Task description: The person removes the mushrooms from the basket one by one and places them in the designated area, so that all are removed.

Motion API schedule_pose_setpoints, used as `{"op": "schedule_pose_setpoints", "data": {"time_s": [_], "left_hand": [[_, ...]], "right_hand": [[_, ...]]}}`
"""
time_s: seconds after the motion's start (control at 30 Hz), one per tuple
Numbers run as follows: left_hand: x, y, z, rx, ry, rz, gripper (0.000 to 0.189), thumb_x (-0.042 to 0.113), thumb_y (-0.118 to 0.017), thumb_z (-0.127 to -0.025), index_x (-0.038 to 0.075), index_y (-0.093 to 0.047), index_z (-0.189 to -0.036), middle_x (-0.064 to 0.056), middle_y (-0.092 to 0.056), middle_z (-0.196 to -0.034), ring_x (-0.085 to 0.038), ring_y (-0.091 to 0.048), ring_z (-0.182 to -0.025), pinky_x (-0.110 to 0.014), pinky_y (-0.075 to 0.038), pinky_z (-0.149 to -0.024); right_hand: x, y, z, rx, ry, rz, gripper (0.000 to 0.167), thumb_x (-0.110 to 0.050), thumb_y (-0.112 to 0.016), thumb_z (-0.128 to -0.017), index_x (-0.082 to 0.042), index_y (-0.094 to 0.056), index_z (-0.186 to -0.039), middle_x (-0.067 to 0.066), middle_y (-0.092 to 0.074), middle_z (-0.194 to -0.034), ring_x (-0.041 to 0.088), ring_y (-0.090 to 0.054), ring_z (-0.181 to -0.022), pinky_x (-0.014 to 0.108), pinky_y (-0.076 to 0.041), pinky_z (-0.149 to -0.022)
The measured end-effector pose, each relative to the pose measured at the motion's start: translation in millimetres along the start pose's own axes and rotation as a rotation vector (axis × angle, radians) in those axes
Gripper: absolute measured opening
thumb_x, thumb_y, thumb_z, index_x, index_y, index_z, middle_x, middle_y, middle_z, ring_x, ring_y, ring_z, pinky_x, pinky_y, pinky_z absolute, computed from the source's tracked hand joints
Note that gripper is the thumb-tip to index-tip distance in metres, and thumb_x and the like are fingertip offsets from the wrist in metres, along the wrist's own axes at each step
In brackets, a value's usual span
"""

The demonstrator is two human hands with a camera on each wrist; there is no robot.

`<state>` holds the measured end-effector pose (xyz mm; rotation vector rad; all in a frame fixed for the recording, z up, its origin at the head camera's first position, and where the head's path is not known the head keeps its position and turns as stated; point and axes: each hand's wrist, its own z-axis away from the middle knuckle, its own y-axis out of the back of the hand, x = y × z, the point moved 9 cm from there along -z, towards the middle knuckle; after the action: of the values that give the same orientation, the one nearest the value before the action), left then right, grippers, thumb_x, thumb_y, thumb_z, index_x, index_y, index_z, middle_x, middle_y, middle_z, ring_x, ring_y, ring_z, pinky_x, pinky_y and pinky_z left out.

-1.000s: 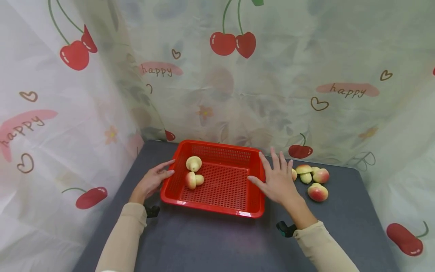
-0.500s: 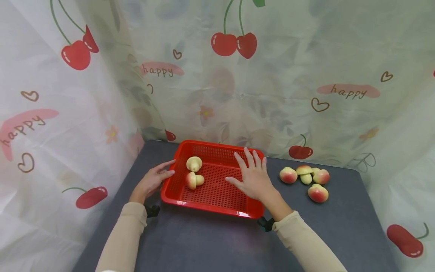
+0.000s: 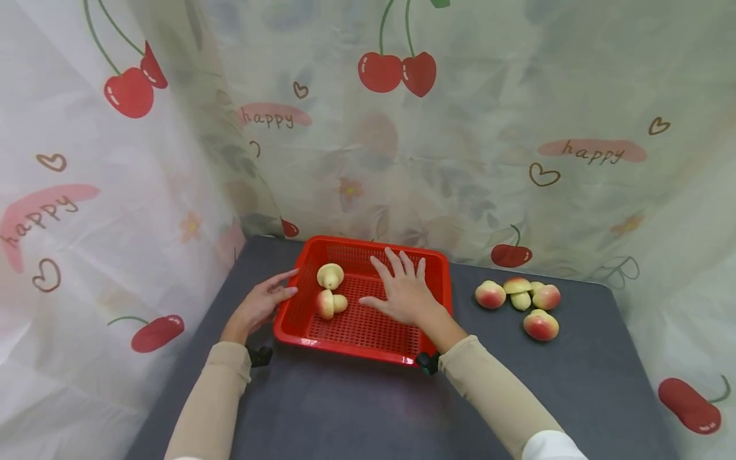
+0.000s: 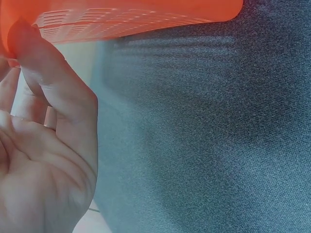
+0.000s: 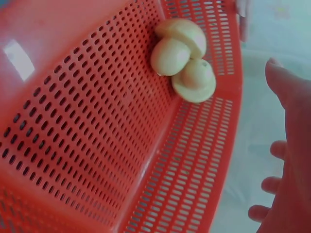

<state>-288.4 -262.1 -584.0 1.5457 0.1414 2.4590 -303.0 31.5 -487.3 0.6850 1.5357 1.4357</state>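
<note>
My left hand [image 3: 260, 305] is at the left rim of the red plastic basket [image 3: 362, 358], its thumb and fingers gripping the edge. In the left wrist view the thumb [image 4: 56, 82] reaches up to the basket's rim, and the other fingers are partly hidden behind it. Over the basket's right half hovers my right hand [image 3: 405, 297], holding nothing, fingers spread. Two mushrooms, pale cream and one with a reddish cap, lie inside near the left wall: one mushroom [image 3: 330, 276] behind, the other mushroom [image 3: 326, 304] in front. The right wrist view shows them touching.
Several red-and-cream mushrooms lie on the dark table [image 3: 356, 409] right of the basket, including a front mushroom [image 3: 541, 325] and a left mushroom [image 3: 490, 294]. A cherry-printed curtain [image 3: 448, 140] rises behind the table and along both sides.
My right hand has moved left, from the basket's right rim to over its inside, uncovering the leftmost mushroom on the table. The left hand stays at the rim.
</note>
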Motion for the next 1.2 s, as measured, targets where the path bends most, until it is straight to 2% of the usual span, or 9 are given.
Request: {"op": "schedule_pose_setpoints", "data": {"time_s": [0.2,0.4,0.73,0.93,1.03,1.2], "left_hand": [[0.7,-1.5,-3.8,0.002,0.008,0.004,0.06,0.042,-0.068,-0.097,0.042,-0.044,-0.152,-0.016,-0.064,-0.137,-0.028,-0.073,-0.109,-0.046,-0.064,-0.085],[9.4,-3.8,-8.0,-0.003,-0.014,0.023,0.06,0.041,-0.068,-0.097,0.041,-0.044,-0.152,-0.016,-0.064,-0.136,-0.029,-0.072,-0.111,-0.047,-0.063,-0.087],[5.0,3.3,-6.1,0.009,-0.005,0.036,0.059,0.038,-0.068,-0.098,0.04,-0.045,-0.152,-0.016,-0.064,-0.133,-0.027,-0.073,-0.106,-0.046,-0.063,-0.086],[0.7,1.7,-4.4,0.005,-0.004,0.04,0.059,0.039,-0.068,-0.097,0.04,-0.046,-0.152,-0.017,-0.065,-0.133,-0.029,-0.073,-0.108,-0.047,-0.063,-0.086],[-1.1,0.6,-3.5,0.001,-0.003,0.037,0.059,0.04,-0.068,-0.097,0.04,-0.046,-0.152,-0.016,-0.065,-0.135,-0.03,-0.073,-0.11,-0.047,-0.063,-0.086],[-3.1,1.8,-1.7,0.007,0.001,0.029,0.059,0.04,-0.068,-0.097,0.041,-0.045,-0.152,-0.016,-0.065,-0.135,-0.029,-0.073,-0.11,-0.048,-0.064,-0.085]], "right_hand": [[-8.2,-10.6,-21.0,-0.051,0.033,0.049,0.094,-0.079,-0.046,-0.092,-0.029,-0.014,-0.165,0.009,-0.007,-0.173,0.04,-0.01,-0.159,0.073,-0.006,-0.124],[-14.1,-14.2,-39.8,-0.042,0.068,0.091,0.092,-0.077,-0.048,-0.093,-0.029,-0.016,-0.165,0.009,-0.01,-0.173,0.04,-0.015,-0.158,0.072,-0.011,-0.124],[-34.9,-36.9,-57.8,-0.11,0.145,0.071,0.093,-0.077,-0.047,-0.092,-0.027,-0.017,-0.165,0.009,-0.006,-0.173,0.04,-0.016,-0.158,0.069,-0.015,-0.125],[-42.3,-45.2,-62.8,-0.157,0.199,0.008,0.095,-0.072,-0.057,-0.09,-0.025,-0.02,-0.164,0.01,-0.009,-0.172,0.04,-0.017,-0.157,0.064,-0.019,-0.126],[-44.4,-49.9,-64.0,-0.185,0.224,-0.005,0.094,-0.07,-0.06,-0.09,-0.025,-0.022,-0.164,0.009,-0.012,-0.172,0.039,-0.023,-0.156,0.061,-0.026,-0.125],[-52.6,-55.0,-66.5,-0.228,0.279,-0.045,0.089,-0.065,-0.066,-0.089,-0.026,-0.03,-0.161,0.009,-0.026,-0.165,0.035,-0.038,-0.145,0.056,-0.043,-0.115]]}}
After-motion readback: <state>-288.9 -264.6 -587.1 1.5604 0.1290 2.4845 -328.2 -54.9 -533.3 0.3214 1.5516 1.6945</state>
